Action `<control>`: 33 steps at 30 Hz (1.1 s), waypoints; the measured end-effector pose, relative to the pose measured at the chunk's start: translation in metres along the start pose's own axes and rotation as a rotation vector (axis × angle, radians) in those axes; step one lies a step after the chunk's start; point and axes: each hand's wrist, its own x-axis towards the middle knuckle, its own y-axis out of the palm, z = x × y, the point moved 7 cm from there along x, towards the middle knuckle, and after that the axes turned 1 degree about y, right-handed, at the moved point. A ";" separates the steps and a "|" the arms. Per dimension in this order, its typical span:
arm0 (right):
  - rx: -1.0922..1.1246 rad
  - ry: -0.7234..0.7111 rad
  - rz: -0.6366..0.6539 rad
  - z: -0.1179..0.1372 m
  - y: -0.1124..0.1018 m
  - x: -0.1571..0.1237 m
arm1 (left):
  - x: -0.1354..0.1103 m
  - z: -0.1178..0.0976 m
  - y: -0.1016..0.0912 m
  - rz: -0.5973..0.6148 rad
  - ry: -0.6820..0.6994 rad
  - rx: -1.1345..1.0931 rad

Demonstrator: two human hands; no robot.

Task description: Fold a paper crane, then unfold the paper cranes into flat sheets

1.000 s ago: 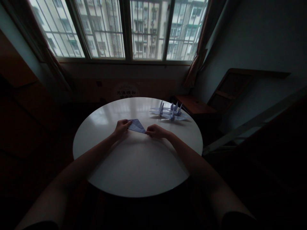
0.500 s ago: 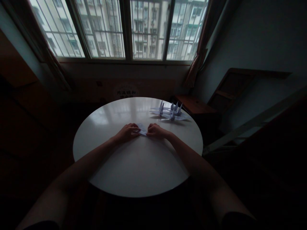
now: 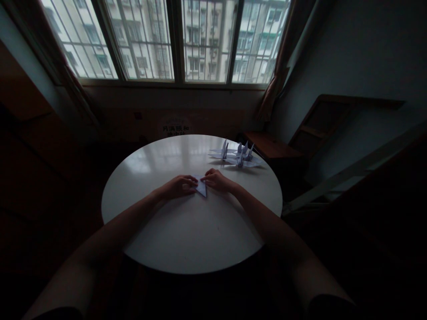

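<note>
A small piece of folded white paper point(image 3: 202, 190) lies near the middle of the round white table, with one point facing me. My left hand point(image 3: 180, 186) is closed on its left edge, fingertips over the paper. From the other side, my right hand point(image 3: 217, 180) has its fingers curled at the paper's upper right edge, the index fingertip pressed on it. Part of the paper is hidden under the fingers. Beyond my right hand, several folded paper cranes point(image 3: 240, 161) stand in a cluster.
The round white table point(image 3: 190, 240) spreads under both forearms. A low reddish-brown wooden cabinet point(image 3: 271, 146) stands past its far right edge. Behind is a wide barred window point(image 3: 203, 42) with curtains point(image 3: 269, 98) at the sides. The room is dim.
The folded paper has turned so that a point now faces me, and more of its surface shows. My right hand's index finger has reached over the paper; my left hand has shifted slightly right.
</note>
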 end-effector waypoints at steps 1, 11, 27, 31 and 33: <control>-0.007 -0.007 -0.010 -0.001 0.000 0.000 | 0.000 0.000 0.000 0.001 0.006 -0.002; 0.064 -0.074 0.016 0.002 0.000 0.002 | 0.001 0.009 -0.001 -0.043 0.041 0.021; 0.090 -0.046 0.005 0.002 -0.001 0.000 | 0.004 0.006 -0.007 -0.109 -0.014 0.026; 0.123 -0.051 0.008 0.007 -0.004 0.001 | 0.004 0.013 -0.012 -0.162 -0.085 0.066; 0.139 -0.031 0.023 0.009 -0.004 0.001 | 0.003 0.017 -0.013 -0.177 -0.107 0.085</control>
